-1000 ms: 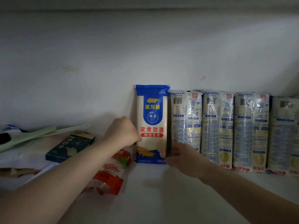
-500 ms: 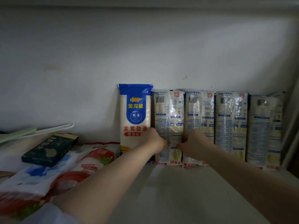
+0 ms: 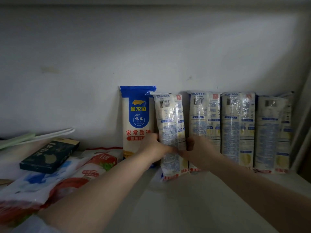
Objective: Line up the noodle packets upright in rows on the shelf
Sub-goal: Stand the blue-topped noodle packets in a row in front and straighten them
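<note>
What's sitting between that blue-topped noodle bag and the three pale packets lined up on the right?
In the head view, one more pale packet, pulled forward and tilted, gripped by the left hand and right hand.

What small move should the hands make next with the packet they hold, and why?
Probably push the held packet back level with the row: both the left hand and right hand grip it, and it stands forward of its neighbours.

Shelf (image 3: 193, 207) bears upright noodle packets (image 3: 237, 130) (five).
</note>
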A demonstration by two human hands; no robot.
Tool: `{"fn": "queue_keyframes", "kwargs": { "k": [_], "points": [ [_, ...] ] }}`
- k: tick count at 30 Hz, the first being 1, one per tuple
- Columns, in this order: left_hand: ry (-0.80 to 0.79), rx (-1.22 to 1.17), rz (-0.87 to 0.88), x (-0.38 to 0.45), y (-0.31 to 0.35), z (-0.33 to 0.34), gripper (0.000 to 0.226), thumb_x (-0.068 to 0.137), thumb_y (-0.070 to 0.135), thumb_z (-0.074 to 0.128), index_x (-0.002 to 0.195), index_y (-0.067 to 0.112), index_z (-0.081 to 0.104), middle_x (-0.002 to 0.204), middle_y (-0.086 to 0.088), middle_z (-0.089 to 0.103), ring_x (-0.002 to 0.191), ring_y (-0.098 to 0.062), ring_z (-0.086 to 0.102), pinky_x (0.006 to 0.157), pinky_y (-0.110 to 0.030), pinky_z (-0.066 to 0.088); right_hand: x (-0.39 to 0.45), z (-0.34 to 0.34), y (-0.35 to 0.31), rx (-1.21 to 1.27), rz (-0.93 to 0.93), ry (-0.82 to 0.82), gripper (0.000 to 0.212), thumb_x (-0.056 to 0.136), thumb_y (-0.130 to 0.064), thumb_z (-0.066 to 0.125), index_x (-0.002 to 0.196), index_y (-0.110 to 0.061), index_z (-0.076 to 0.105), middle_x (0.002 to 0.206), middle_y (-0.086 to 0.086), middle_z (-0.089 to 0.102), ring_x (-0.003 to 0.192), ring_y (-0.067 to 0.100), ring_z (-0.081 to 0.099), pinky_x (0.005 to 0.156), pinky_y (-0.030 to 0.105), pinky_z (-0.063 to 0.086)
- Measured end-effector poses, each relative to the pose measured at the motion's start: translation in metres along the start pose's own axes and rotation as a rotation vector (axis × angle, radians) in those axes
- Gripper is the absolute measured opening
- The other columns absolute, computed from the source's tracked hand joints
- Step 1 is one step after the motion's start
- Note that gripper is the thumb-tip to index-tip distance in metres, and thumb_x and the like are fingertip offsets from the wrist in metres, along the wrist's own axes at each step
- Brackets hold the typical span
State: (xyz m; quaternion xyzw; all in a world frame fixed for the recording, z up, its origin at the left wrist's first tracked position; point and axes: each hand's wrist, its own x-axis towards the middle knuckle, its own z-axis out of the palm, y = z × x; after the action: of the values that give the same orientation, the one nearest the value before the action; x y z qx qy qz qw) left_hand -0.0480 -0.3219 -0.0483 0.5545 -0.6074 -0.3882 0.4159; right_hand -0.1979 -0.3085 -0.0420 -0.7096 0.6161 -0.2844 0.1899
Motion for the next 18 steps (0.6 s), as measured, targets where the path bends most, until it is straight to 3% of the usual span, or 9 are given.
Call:
{"fn": "queue_keyframes", "kwargs": {
  "k": [1,3,5,9,12,14,16,18],
  "points": [
    [0.005,-0.003,0.017,-0.002,-0.001,0.0,0.048,0.06,0.02,0.087,0.104,0.018,0.069,0.105,0.0,0.072,0.095,-0.015,0.066,0.081,-0.028,0.052,-0.002,0.0,0.001,0.012,-0.009,-0.002,0.023,0.084,-0.036,0.068,0.08,-0.015,0.06,0.065,0.001,0.061,0.053,0.011,0.054,0.04,0.022,0.043],
    [0.024,-0.025,0.051,-0.007,-0.003,-0.001,0.046,0.062,0.017,0.086,0.105,0.016,0.07,0.104,0.0,0.072,0.09,-0.013,0.066,0.073,-0.023,0.051,-0.004,0.0,0.004,0.074,-0.026,-0.005,0.025,0.083,-0.033,0.069,0.092,-0.009,0.064,0.083,0.009,0.071,0.072,0.021,0.067,0.06,0.036,0.059],
    [0.04,-0.054,0.07,-0.012,-0.005,0.0,0.043,0.064,0.011,0.084,0.104,0.014,0.07,0.102,-0.001,0.072,0.088,-0.013,0.067,0.07,-0.023,0.052,-0.007,-0.002,0.009,0.164,-0.025,-0.016,0.023,0.082,-0.029,0.069,0.099,-0.013,0.066,0.09,0.007,0.072,0.082,0.022,0.069,0.071,0.041,0.06],
    [0.052,-0.05,0.109,-0.022,-0.004,0.005,0.038,0.062,0.01,0.085,0.097,0.015,0.072,0.095,-0.001,0.074,0.083,-0.013,0.07,0.072,-0.029,0.057,-0.011,-0.013,0.008,0.298,0.006,-0.147,0.02,0.079,-0.018,0.072,0.098,-0.02,0.065,0.082,-0.006,0.069,0.073,0.011,0.065,0.063,0.026,0.053],
    [0.091,0.027,0.178,-0.026,0.0,0.01,0.035,0.058,0.018,0.088,0.092,0.016,0.076,0.087,0.002,0.075,0.079,-0.012,0.071,0.072,-0.035,0.059,-0.012,-0.016,0.003,0.344,0.048,-0.194,0.02,0.066,-0.008,0.073,0.086,-0.007,0.067,0.079,0.01,0.069,0.073,0.021,0.063,0.071,0.039,0.057],
    [0.191,0.131,0.295,-0.031,0.004,0.015,0.03,0.058,0.026,0.086,0.084,0.016,0.076,0.076,0.007,0.071,0.073,-0.011,0.069,0.067,-0.038,0.059,-0.016,-0.015,-0.002,0.535,0.063,-0.265,0.025,0.055,-0.005,0.062,0.08,-0.001,0.064,0.076,0.022,0.059,0.069,0.029,0.056,0.064,0.042,0.052],
    [0.333,0.285,0.412,-0.041,0.013,0.02,0.024,0.065,0.033,0.079,0.079,0.016,0.072,0.073,0.008,0.056,0.07,-0.015,0.061,0.062,-0.036,0.053,-0.02,-0.015,-0.007,0.799,0.039,-0.376,0.021,0.056,-0.002,0.054,0.077,-0.006,0.059,0.069,0.018,0.046,0.059,0.023,0.046,0.051,0.028,0.036],
    [0.426,0.426,0.483,-0.053,0.021,0.025,0.025,0.073,0.038,0.071,0.089,0.019,0.069,0.08,0.007,0.047,0.075,-0.017,0.058,0.064,-0.035,0.049,-0.026,-0.014,-0.016,1.011,-0.031,-0.444,0.009,0.067,-0.01,0.061,0.076,-0.01,0.06,0.064,0.008,0.055,0.056,0.016,0.054,0.047,0.022,0.041]
  ]
}}
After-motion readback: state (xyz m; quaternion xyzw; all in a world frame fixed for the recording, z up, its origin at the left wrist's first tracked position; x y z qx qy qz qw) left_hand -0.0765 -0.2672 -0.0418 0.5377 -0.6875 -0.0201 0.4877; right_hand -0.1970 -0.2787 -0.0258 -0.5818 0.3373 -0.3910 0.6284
